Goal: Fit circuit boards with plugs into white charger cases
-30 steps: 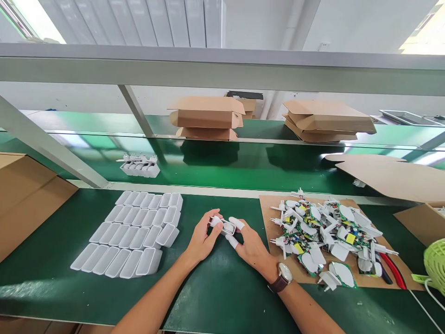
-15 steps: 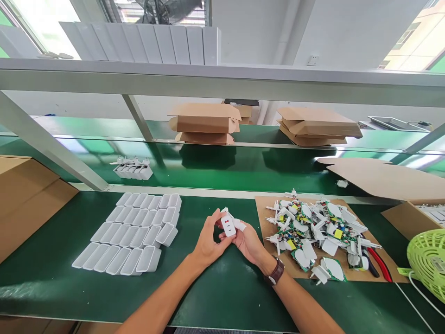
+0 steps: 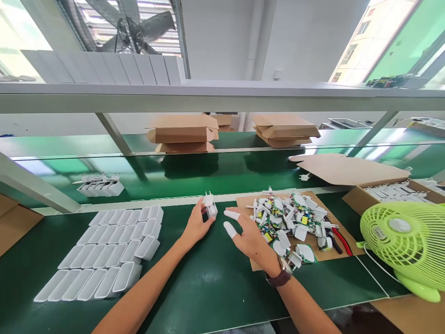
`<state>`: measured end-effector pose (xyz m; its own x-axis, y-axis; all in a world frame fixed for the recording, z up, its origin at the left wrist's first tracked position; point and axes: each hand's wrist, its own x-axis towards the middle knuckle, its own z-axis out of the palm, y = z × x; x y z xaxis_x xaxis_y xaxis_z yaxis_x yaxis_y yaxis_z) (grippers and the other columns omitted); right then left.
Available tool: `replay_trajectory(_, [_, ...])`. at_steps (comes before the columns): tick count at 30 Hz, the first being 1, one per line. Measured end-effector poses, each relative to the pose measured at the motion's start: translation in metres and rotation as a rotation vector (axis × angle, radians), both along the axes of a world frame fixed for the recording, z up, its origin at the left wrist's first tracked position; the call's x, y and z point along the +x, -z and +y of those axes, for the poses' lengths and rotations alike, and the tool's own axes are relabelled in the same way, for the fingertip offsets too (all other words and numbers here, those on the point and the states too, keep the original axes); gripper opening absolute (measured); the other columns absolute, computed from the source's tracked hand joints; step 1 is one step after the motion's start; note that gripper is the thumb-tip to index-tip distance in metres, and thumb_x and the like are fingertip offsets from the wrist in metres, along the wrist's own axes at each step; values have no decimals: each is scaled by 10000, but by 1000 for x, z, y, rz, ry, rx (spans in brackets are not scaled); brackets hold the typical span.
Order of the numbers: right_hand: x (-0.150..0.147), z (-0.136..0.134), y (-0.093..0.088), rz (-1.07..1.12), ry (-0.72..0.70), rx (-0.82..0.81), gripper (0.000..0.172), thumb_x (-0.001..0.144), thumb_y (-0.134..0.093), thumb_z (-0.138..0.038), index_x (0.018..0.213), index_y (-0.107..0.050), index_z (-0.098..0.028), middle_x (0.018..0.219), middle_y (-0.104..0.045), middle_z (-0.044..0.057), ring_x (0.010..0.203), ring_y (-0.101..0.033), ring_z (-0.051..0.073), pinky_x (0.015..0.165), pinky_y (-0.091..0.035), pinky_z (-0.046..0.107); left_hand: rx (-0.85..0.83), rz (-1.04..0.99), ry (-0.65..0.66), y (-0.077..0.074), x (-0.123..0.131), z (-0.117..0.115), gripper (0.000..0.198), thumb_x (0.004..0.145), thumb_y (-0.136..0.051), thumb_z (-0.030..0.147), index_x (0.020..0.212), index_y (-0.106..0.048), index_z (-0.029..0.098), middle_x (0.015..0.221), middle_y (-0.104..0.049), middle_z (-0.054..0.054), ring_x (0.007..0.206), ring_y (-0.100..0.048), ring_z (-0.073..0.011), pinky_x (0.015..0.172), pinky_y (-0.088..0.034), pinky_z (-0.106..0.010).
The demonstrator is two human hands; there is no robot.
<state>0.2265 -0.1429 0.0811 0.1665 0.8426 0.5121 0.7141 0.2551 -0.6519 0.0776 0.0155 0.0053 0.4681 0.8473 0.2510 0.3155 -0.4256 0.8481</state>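
Note:
My left hand (image 3: pixel 196 223) grips a small white plug housing (image 3: pixel 211 208) near the back edge of the green table, its prongs pointing up. To the right, my right hand (image 3: pixel 248 234) holds nothing; its fingers are spread, two of them in white finger covers, beside the pile of circuit boards and white plug parts (image 3: pixel 292 215). That pile lies on a brown cardboard sheet (image 3: pixel 313 250). Rows of white rectangular shells (image 3: pixel 104 241) lie on the table to the left of my left hand.
A green fan (image 3: pixel 399 236) stands at the right, before an open box of white parts (image 3: pixel 396 190). Red-handled pliers (image 3: pixel 342 241) lie on the cardboard's right side. White housings (image 3: pixel 100 185) sit behind the rail; folded boxes (image 3: pixel 184 130) lie farther back.
My right hand has let go of the white housing and moved right toward the pile, fingers spreading. My left hand still holds the housing, now prongs up. The view has turned right.

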Motion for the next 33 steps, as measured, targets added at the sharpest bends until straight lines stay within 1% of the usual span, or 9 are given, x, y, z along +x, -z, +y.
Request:
replay_trajectory(4, [38,-34,-8,-329,219,-37,305,982,-476,-198,1258,-601,-229,1300,-649,139,1226,-614,298,1021,-541,506,-131,19,48,-3,29,10,781,726,-756,194,1429,-415,179,1244,-681,-150,1015,-702,-262,990,-543,-485])
replay_trajectory(10, [70,-78,26,-696,442,-192,213,790,-540,-94,945,-570,-237,1043,-680,123,973,-641,320,789,-575,456,-99,61,52,-11,21,-14,869,732,-776,220,1494,-359,190,1461,-532,-197,1281,-601,-337,1097,-481,-541])
replay_trajectory(14, [67,-81,36,-732,416,-56,228,764,-502,-66,914,-524,-237,1077,-642,143,995,-615,332,794,-565,471,213,179,115,-39,-28,-35,632,857,-698,305,1440,-458,258,1494,-512,-125,1432,-454,-318,1182,-405,-538])
replay_trajectory(19, [60,-65,24,-503,356,49,372,892,-522,-210,1263,-540,-203,1300,-580,177,1196,-609,344,859,-587,451,554,413,-133,-63,-118,-39,325,939,-621,312,1253,-600,232,1401,-579,-130,1436,-421,-350,1163,-392,-582])
replay_trajectory(21, [54,-54,18,-384,220,-66,502,907,-540,-251,1405,-479,-222,1321,-605,153,1183,-643,308,865,-604,403,625,534,-226,-62,-151,-39,187,924,-639,313,1079,-655,210,1330,-609,-166,1404,-437,-405,1089,-436,-616])
replay_trajectory(24, [41,-34,12,-291,-155,-259,588,895,-512,-196,1474,-432,-258,1330,-647,104,1126,-691,236,857,-618,325,652,672,-265,-54,-182,-41,78,912,-620,267,871,-649,206,1252,-639,-180,1346,-473,-446,989,-480,-638])
replay_trajectory(27, [27,-10,11,-352,-389,-250,623,787,-429,-29,1357,-541,-254,1431,-596,91,1285,-607,237,990,-576,371,632,635,-188,-46,-182,-47,162,919,-538,197,769,-596,220,1219,-664,-139,1297,-535,-393,982,-503,-589])
replay_trajectory(30, [12,8,14,-529,-213,-225,442,736,-438,25,1067,-637,-190,1335,-626,164,1236,-613,310,1000,-549,474,542,496,-60,-41,-158,-52,160,902,-515,186,750,-539,227,1250,-659,-104,1174,-638,-295,934,-561,-464])
replay_trajectory(33, [-6,16,19,-665,3,-448,146,855,-537,-97,956,-614,-168,1013,-674,165,923,-675,308,808,-580,442,442,418,66,-37,-121,-50,152,876,-510,168,736,-487,224,1313,-636,-106,1018,-701,-228,828,-589,-376])
